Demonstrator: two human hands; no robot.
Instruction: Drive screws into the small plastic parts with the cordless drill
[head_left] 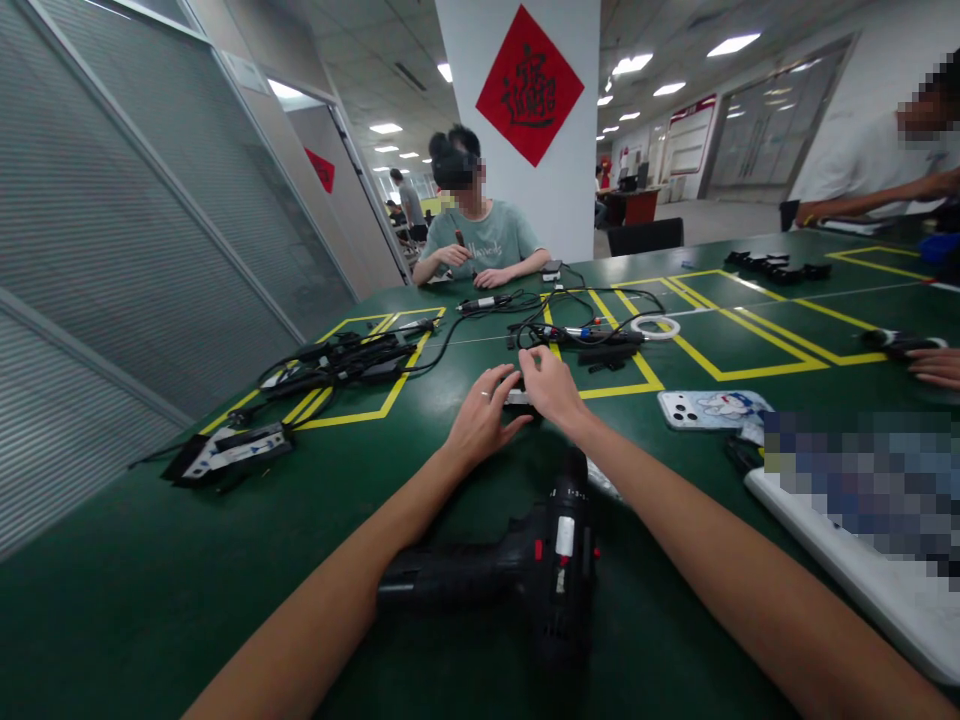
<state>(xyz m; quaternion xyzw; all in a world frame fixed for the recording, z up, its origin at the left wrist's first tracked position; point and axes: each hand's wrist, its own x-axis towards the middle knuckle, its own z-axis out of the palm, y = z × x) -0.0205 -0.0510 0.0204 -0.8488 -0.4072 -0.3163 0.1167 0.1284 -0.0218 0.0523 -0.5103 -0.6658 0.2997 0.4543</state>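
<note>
Because both hands crowd around it, the small light-and-dark part (517, 398) shows only partly, just beyond the drill's nose and ahead of the person. Its visible pale strip runs roughly crosswise, though the full long axis is hidden. The left hand (478, 412) is half curled at its left and near side, thumb spread from the fingers; whether it grips the part, I cannot tell. The right hand (553, 388) reaches in from the right, fingertips drawn together just above and beyond the part; anything between them is hidden. Neither hand is clearly nearer.

Closer to the person, the black drill (564, 560) lies on the green tabletop (315, 560), nose toward the hands and grip pointing left. Left of the hands sits a tangle of black cables (367, 358); beyond them are more leads and a white loop (667, 333). A phone (709, 410) lies to the right, and a seated person (487, 235) works across the tabletop.
</note>
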